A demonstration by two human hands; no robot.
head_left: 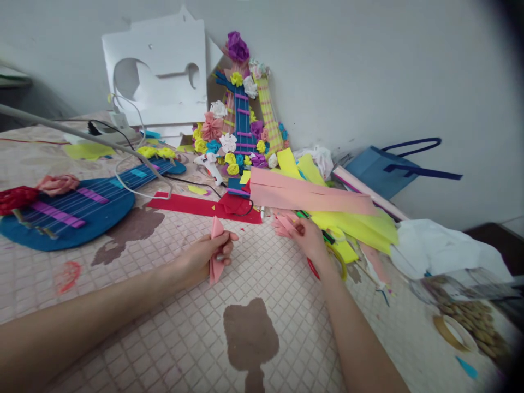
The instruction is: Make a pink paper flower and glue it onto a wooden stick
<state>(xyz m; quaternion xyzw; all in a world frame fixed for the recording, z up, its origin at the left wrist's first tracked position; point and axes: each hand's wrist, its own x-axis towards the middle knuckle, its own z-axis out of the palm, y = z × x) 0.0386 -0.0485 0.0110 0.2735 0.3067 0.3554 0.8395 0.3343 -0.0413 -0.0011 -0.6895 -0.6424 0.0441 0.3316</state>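
My left hand (221,254) is closed around a folded piece of pink crepe paper (215,272), held upright just over the tabletop. To the right, the fingers of my right hand (310,239) pinch a pink paper piece (285,222) beside other small pink pieces on the table. Scissors with red and yellow handles (339,262) lie partly hidden behind my right wrist. Beyond that hand, a wide pink paper strip (307,191) rests over yellow paper sheets (356,229). A red paper strip (188,206) lies past my left hand.
A blue paper guitar (110,199) with strings and paper flowers lies at left. More flower-covered guitars (242,120) lean on the wall. A white glue gun (209,165) with its cord lies mid-table. At right are a blue bag (380,172), white plastic (446,248) and a tape roll (454,333).
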